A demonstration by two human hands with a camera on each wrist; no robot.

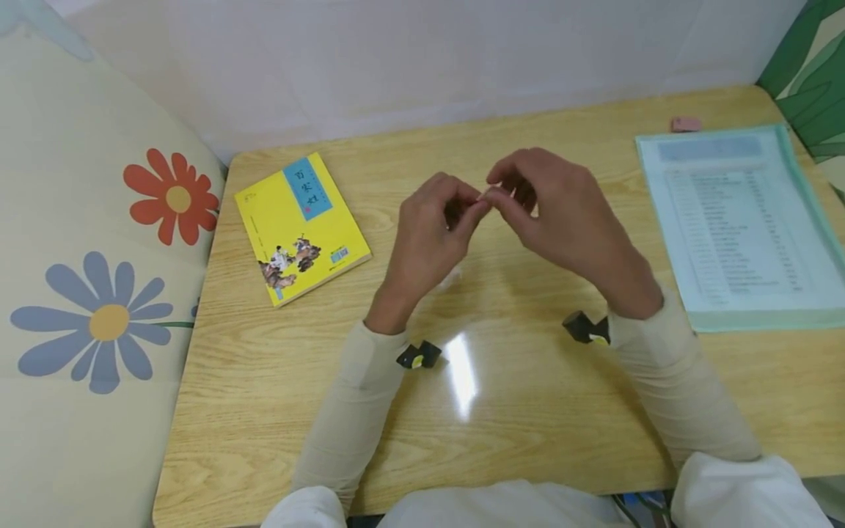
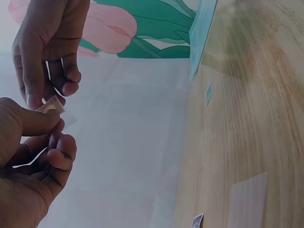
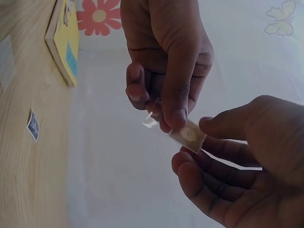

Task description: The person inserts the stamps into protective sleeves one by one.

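Both hands meet above the middle of the table in the head view. Between thumb and finger, my left hand [image 1: 432, 231] pinches a small beige stamp-like piece [image 3: 190, 135] with a pale oval and a faint mark. At the opposite edge of that piece, the thumb and fingertips of my right hand [image 1: 561, 209] pinch it, the other fingers loosely curled. A bit of clear film [image 3: 150, 121] shows beside the left fingertips in the right wrist view. The piece is mostly hidden by fingertips in the head view.
A yellow book [image 1: 304, 231] lies at the left, a teal folder with a printed sheet [image 1: 739, 220] at the right. Behind the folder sits a small pink block [image 1: 686, 125]. Small picture pieces [image 3: 33, 125] [image 2: 209, 93] and a translucent strip [image 2: 248, 202] lie on the table [image 1: 264, 411].
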